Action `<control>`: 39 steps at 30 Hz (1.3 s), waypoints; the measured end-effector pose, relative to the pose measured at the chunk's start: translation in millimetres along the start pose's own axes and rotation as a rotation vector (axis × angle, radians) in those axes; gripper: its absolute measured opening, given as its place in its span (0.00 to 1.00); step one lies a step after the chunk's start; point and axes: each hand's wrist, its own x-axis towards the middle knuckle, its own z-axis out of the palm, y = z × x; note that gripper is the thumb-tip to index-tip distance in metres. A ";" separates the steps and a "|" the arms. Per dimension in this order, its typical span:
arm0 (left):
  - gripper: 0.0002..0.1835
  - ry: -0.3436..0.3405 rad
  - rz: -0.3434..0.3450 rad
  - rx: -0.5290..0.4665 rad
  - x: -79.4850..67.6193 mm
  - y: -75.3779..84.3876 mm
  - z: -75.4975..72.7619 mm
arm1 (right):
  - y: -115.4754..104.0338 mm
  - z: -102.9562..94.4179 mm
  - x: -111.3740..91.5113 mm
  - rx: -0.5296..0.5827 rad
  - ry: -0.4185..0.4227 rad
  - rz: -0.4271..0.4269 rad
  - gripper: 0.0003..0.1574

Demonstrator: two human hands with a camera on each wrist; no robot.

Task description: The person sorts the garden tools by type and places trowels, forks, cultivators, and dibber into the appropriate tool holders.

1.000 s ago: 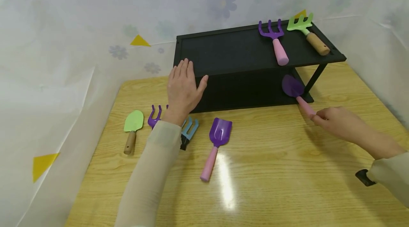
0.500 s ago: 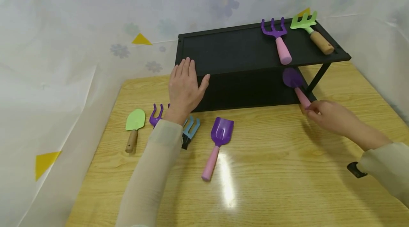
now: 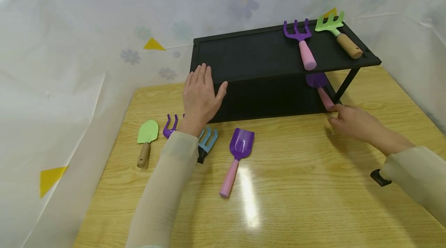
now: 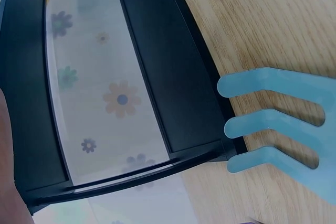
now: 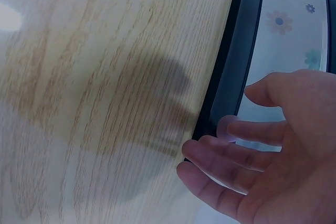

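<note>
My left hand [image 3: 201,95] rests flat, fingers straight, on the front left edge of the black two-tier shelf [image 3: 251,56]. On the lower tier at the right lies a purple trowel [image 3: 316,80] with a pink handle. My right hand [image 3: 357,124] is at that handle's end; in the right wrist view the index finger touches the pink handle end [image 5: 226,128], while the thumb stands apart from it. On the upper tier are a purple hand rake [image 3: 306,55] with a pink handle and a green hand rake [image 3: 346,45] with a wooden handle.
On the wooden table [image 3: 296,197] lie a green trowel [image 3: 148,131], a purple hand rake [image 3: 169,128] partly behind the left arm, a blue hand rake [image 3: 208,141] and a purple shovel [image 3: 241,144]. A flowered sheet [image 3: 104,15] hangs behind and at the sides.
My right hand has moved left and farther in, pushing the purple trowel deeper onto the lower tier. Its grip on the handle has loosened. The left hand stays on the shelf.
</note>
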 end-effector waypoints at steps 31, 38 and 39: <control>0.42 0.011 -0.003 0.008 0.0 -1.6 0.6 | 4.4 -75.5 -25.8 -0.074 0.401 0.164 0.32; 0.42 0.016 0.000 -0.004 0.0 -1.1 1.1 | -15.0 -103.0 -16.0 -0.134 0.495 0.121 0.38; 0.42 0.015 -0.001 -0.004 0.0 -1.0 1.1 | -16.2 -105.6 -12.2 -0.136 0.481 0.108 0.40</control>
